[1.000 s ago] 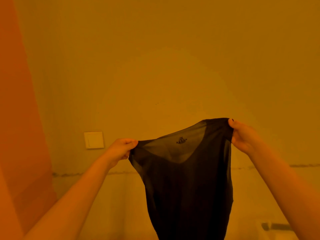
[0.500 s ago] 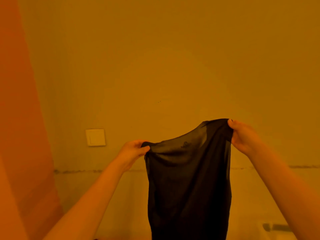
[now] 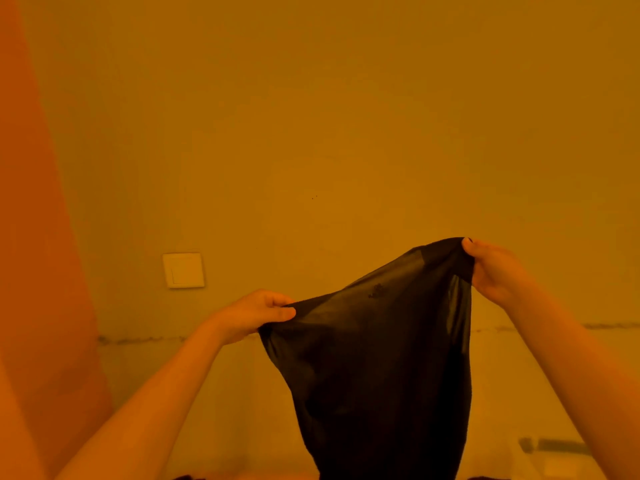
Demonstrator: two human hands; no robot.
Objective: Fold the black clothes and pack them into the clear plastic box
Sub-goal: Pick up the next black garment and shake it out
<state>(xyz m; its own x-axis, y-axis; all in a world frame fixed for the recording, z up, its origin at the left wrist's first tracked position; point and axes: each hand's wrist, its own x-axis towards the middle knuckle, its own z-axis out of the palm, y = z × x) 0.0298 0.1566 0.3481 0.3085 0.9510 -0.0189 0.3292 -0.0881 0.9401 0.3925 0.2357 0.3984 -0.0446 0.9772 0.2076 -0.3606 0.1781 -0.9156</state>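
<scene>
A thin, half-sheer black garment [image 3: 377, 368] hangs in the air in front of a wall, stretched between both hands and running out of view at the bottom. My left hand [image 3: 254, 313] pinches its lower left top corner. My right hand [image 3: 493, 268] pinches the higher right top corner. A small printed mark shows near the garment's top edge. The clear plastic box is only hinted at by a pale edge [image 3: 554, 448] at the bottom right, too dim to be sure of.
A plain wall fills the view, with a square light switch [image 3: 183, 270] left of my left hand. An orange curtain or panel [image 3: 38, 271] runs down the left side. A dark seam line crosses the wall at wrist height.
My left hand moved right towards the right hand, then back left a little and lower, so the garment's top edge slopes more steeply. My right hand stayed put.
</scene>
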